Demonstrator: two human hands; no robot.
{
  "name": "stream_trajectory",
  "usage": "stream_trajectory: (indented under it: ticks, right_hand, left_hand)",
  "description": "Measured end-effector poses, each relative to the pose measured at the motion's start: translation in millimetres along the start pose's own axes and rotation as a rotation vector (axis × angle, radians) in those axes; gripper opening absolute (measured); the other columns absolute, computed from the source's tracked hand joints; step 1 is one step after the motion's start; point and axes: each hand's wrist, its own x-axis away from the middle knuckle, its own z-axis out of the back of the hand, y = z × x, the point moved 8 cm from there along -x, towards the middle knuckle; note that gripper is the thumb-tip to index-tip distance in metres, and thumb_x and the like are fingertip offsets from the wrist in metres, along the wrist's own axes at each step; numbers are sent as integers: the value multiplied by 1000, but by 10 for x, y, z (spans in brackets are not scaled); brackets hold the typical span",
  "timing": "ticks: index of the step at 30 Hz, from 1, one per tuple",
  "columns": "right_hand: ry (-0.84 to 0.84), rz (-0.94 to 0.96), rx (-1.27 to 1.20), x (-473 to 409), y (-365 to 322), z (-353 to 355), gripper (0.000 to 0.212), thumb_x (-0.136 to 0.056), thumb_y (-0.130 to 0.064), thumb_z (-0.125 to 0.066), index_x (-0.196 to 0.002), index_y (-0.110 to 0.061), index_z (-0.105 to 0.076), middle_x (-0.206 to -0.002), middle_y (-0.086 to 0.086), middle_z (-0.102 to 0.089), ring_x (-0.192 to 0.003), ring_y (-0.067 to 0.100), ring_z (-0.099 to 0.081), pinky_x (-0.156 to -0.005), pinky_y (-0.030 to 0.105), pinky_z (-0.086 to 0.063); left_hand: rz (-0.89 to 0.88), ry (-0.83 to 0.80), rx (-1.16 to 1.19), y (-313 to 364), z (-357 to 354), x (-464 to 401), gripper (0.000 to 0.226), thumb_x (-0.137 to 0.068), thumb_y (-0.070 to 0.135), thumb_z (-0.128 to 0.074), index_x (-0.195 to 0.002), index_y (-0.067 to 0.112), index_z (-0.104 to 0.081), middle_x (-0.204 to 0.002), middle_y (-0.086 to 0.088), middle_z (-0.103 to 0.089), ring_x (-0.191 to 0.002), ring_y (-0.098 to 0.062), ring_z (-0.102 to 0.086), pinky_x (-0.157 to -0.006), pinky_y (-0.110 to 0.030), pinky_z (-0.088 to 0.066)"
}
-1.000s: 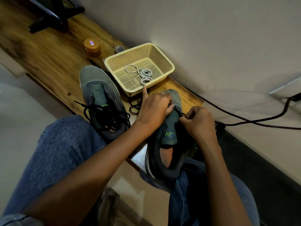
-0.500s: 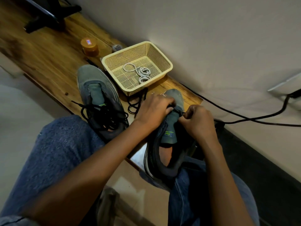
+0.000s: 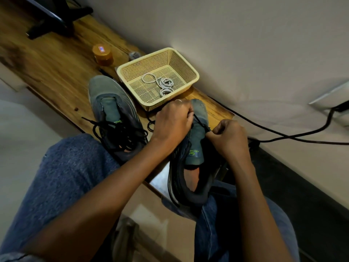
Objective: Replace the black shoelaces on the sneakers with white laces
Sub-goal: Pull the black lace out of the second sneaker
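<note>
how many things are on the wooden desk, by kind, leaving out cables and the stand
sneakers: 2, one lying left, one held in both hands
basket: 1, cream, holding the white laces
orange-lidded jar: 1
small grey object behind the basket: 1, too blurred to name
total: 5

Head camera looks steeply down, close over the lap and wooden bench [image 3: 56, 69].

Wooden bench [image 3: 56, 59] along the wall. Orange-lidded jar [image 3: 103, 55] near my side of it, small grey object [image 3: 133, 55] just beside. Black stand [image 3: 56, 17] at far end. Black cable [image 3: 283, 134] trails off right.
</note>
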Motion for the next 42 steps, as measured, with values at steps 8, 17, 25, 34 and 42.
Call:
stream_trajectory:
  ticks: [8, 17, 25, 34, 42]
  right_hand:
    - [49, -113, 75, -2, 248, 160, 16, -77, -16, -67, -73, -6, -56, -75, 14, -62, -76, 33, -61, -68, 41, -53]
    - [6, -75, 116, -51, 151, 110, 16, -81, -23, -67, -80, -15, -54, -87, 9, -62, -83, 28, -60, -72, 38, -50]
    - [59, 187, 157, -118, -152, -104, 15, -89, -24, -65, -102, -22, -71, -113, 8, -60, -109, 29, -54, -86, 39, -50]
    - [86, 141, 131, -76, -209, -155, 12, -96, -17, -50, -84, -19, -49, -92, 2, -57, -93, 25, -55, -83, 47, -46]
    - [147, 159, -170, -37, -266, -61, 8, -98, -9, -45, -93, -11, -50, -87, 4, -57, -81, 22, -54, -76, 45, -46]
  left_hand:
    - [126, 167, 21, -291, 442, -213, 11, -93, 18, -57, -99, 10, -61, -96, -5, -64, -81, -17, -59, -60, -23, -47]
    - [-8, -157, 28, 67, 43, 81, 30, -89, 40, -57, -112, 20, -55, -110, -1, -59, -109, -21, -49, -86, -34, -39]
    - [51, -478, -15, 84, -384, 568, 64, -86, 48, -60, -136, 14, -38, -133, -8, -41, -124, -27, -40, -94, -37, -40]
    - [85, -525, 150, 81, -600, 658, 68, -94, 3, -45, -153, 8, -13, -161, -10, -10, -147, -23, -14, -117, -32, -21]
    - [37, -478, 36, 111, -477, 629, 72, -89, -6, -48, -152, 4, -12, -158, -14, -18, -144, -25, -23, -111, -32, -29]
